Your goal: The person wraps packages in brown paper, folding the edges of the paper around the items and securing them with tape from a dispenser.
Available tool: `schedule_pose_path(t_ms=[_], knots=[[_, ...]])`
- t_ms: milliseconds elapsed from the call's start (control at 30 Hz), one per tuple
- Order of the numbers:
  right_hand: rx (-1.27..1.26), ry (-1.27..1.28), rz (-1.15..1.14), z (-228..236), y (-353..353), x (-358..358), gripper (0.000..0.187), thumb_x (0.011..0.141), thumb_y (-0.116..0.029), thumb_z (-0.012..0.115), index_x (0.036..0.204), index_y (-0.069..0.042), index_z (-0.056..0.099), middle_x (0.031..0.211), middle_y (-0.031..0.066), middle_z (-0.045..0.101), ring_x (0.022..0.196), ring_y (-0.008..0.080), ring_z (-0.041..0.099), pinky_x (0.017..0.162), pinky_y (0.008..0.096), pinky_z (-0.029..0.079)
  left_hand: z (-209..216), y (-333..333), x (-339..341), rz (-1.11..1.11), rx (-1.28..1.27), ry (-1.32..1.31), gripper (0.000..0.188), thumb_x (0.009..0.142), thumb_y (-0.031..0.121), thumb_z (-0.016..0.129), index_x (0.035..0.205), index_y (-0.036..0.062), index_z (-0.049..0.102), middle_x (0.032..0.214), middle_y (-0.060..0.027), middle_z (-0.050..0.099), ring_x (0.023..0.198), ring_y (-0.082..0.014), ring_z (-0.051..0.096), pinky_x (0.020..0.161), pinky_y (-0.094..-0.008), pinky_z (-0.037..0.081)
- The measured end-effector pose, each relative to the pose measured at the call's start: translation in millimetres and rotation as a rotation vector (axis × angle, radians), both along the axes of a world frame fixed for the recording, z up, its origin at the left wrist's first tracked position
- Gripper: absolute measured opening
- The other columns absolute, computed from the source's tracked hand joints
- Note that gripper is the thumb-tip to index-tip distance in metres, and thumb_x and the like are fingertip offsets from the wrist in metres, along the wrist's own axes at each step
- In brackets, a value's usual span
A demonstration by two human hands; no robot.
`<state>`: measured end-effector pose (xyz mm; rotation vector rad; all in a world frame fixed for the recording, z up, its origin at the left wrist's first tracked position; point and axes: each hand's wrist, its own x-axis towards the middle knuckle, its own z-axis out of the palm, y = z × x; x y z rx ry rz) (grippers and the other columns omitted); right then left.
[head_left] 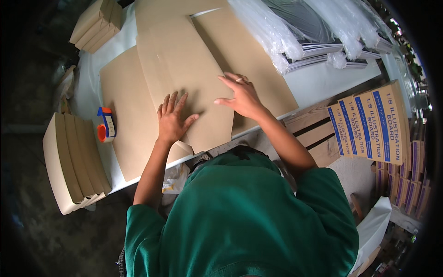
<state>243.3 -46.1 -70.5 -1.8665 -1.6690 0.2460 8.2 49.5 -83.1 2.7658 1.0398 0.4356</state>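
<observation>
A long brown kraft sheet with folded panels (pixel 184 60) lies on the table in front of me. Spread fingers of my left hand (pixel 171 119) rest on its lower left part. My right hand (pixel 243 98), wearing a ring, is at the sheet's right edge with thumb and fingers apart, gripping nothing. Whether its fingertips touch the sheet I cannot tell. Other brown sheets lie beneath, one showing at the left (pixel 121 87) and one at the right (pixel 258 69). An orange and blue tape dispenser (pixel 107 124) stands to the left of my left hand.
Brown packs (pixel 69 161) are stacked at the table's left end, with more packs (pixel 97 25) at the far left. Plastic-wrapped stacks of boards (pixel 318 51) occupy the far right. Printed brown cartons (pixel 369 124) stand on the right beside a wooden pallet (pixel 318 138).
</observation>
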Motion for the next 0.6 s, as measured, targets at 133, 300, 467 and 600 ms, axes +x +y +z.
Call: schedule_pose_path(t_ms=[133,300,467,600], knots=[[-0.273,-0.180,0.006,-47,14,-11,0.109,0.053,-0.052,0.079,0.141,-0.014,0.026,0.148,0.0188,0.010,0.130,0.0395,0.028,0.103,0.0437,0.032,-25,-8,1,-0.032,0.120,0.164,0.078,0.074,0.061,0.056,0.138,0.0209,0.036,0.144,-0.0123,0.029,0.133,-0.0322,0.026,0.104,-0.0552,0.021],[-0.044,0.047,0.069,-81,11,-6,0.106,0.051,-0.051,0.079,0.138,-0.012,0.032,0.147,0.0176,0.015,0.129,0.0388,0.030,0.102,0.0471,0.033,-45,-9,0,0.023,0.325,0.136,0.077,0.070,0.065,0.056,0.134,0.0249,0.042,0.137,-0.0068,0.041,0.125,-0.0280,0.039,0.101,-0.0527,0.025],[-0.016,0.084,0.241,-89,7,18,0.097,0.058,-0.037,0.080,0.138,-0.016,0.030,0.148,0.0079,0.019,0.131,0.0292,0.029,0.104,0.0420,0.034,-61,-9,-4,0.043,0.456,0.069,0.077,0.070,0.064,0.059,0.134,0.0240,0.042,0.136,-0.0057,0.043,0.126,-0.0252,0.039,0.102,-0.0478,0.024],[0.079,0.190,0.345,-97,10,31,0.096,0.061,-0.029,0.079,0.140,-0.017,0.025,0.147,0.0047,0.021,0.131,0.0244,0.030,0.107,0.0380,0.031,-64,-7,-6,-0.015,0.467,0.104,0.076,0.070,0.062,0.061,0.134,0.0234,0.042,0.136,-0.0051,0.043,0.127,-0.0240,0.038,0.103,-0.0462,0.024]])
